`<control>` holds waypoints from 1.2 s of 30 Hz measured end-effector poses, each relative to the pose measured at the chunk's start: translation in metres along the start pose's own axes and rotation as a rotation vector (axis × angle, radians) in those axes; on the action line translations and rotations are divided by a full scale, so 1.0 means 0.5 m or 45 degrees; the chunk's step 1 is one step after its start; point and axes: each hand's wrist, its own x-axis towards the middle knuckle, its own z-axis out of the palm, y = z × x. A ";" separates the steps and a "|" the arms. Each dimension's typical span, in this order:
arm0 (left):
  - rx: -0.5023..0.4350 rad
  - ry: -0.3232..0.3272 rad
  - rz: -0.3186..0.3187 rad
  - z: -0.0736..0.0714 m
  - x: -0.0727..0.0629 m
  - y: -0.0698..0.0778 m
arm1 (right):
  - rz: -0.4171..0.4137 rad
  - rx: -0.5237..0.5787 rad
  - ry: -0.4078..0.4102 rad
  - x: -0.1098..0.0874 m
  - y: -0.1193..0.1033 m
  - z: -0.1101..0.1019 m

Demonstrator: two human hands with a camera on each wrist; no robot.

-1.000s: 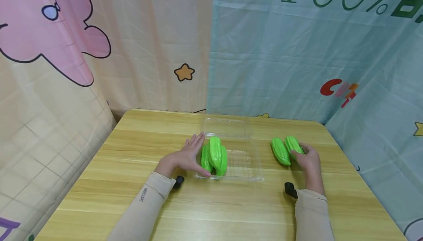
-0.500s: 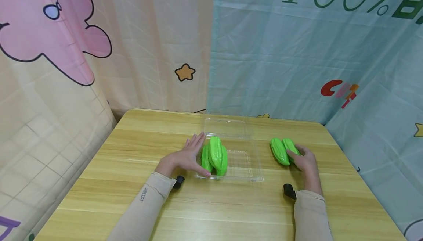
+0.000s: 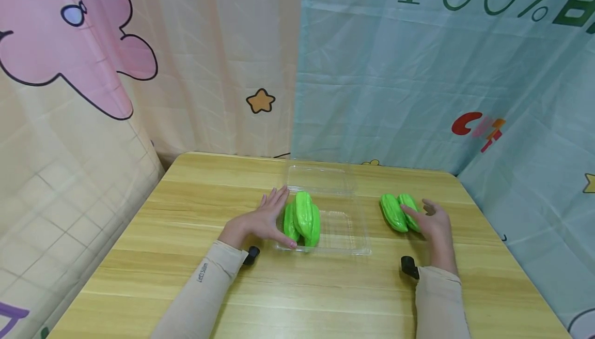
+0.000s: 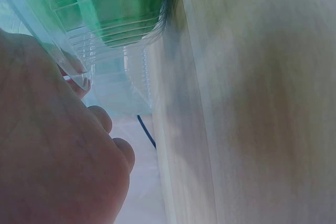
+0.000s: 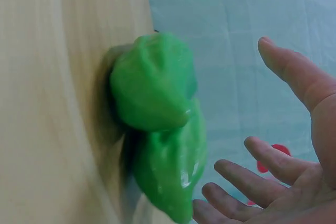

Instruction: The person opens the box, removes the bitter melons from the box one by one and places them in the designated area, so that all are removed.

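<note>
My left hand (image 3: pixel 264 219) is spread along the left side of a clear plastic clamshell box (image 3: pixel 355 248), its thumb at the front rim and its fingers toward the back. Inside the box's left part lie several glossy green ridged starfruits (image 3: pixel 303 214), one on top. In the left wrist view the box wall (image 4: pixel 84 80) shows beside the hand. Two more starfruits, a left one (image 3: pixel 393 213) and a right one (image 3: pixel 407 203), lie side by side on the table. My right hand (image 3: pixel 434 224) is spread just right of them, holding nothing; the right wrist view shows its fingers apart from the fruit.
The box's lid (image 3: pixel 318 176) is folded back toward the far edge of the wooden table (image 3: pixel 334 297). Printed curtains (image 3: pixel 372 80) hang behind and on both sides. A black wrist camera (image 3: pixel 251 256) juts from the left sleeve, another (image 3: pixel 409 266) from the right.
The right hand moved the right starfruit slightly left against the other, then loosened its fingers and drew a little back to the right. The left hand has stayed at the box.
</note>
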 end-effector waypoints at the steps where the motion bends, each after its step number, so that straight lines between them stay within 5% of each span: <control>1: 0.000 -0.001 0.001 0.000 0.000 0.000 | -0.012 -0.006 0.007 -0.003 -0.005 -0.001; 18: -0.002 0.003 0.025 0.000 0.000 -0.001 | -0.249 -0.003 0.060 -0.069 -0.101 -0.003; 36: -0.003 -0.010 0.003 -0.002 0.000 0.001 | -0.418 0.104 -0.170 -0.098 -0.140 0.037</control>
